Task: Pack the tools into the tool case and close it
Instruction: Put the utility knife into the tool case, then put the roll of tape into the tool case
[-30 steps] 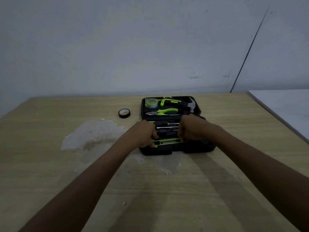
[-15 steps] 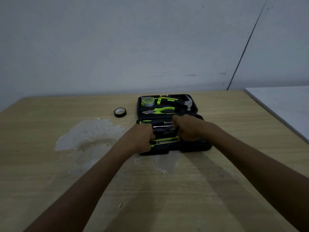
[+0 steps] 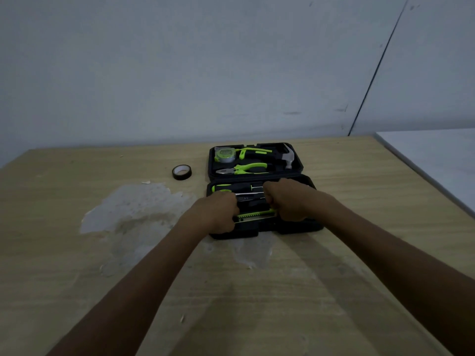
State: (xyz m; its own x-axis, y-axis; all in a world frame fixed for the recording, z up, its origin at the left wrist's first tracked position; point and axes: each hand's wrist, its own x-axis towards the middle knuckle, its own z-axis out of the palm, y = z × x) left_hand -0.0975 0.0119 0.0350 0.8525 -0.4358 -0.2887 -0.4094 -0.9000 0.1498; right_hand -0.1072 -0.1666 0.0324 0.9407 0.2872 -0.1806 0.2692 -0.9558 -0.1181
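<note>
A black tool case (image 3: 304, 228) lies open flat on the wooden table. Its far half holds a tape measure (image 3: 224, 157), a hammer (image 3: 287, 157) and green-handled pliers (image 3: 245, 169). Screwdrivers (image 3: 232, 187) sit in the near half, with a green utility knife (image 3: 254, 216) below them. My left hand (image 3: 218, 214) is fisted on the knife's left end. My right hand (image 3: 290, 199) is fisted on its right end. The fingers hide both ends of the knife and part of the tray.
A roll of black tape (image 3: 181, 172) lies on the table just left of the case. A pale worn patch (image 3: 133, 206) spreads left of and below the case. A white surface (image 3: 437, 155) adjoins the table's right edge. A wall stands behind.
Both hands stay fisted on the knife in the near half of the case. Only the view has shifted slightly.
</note>
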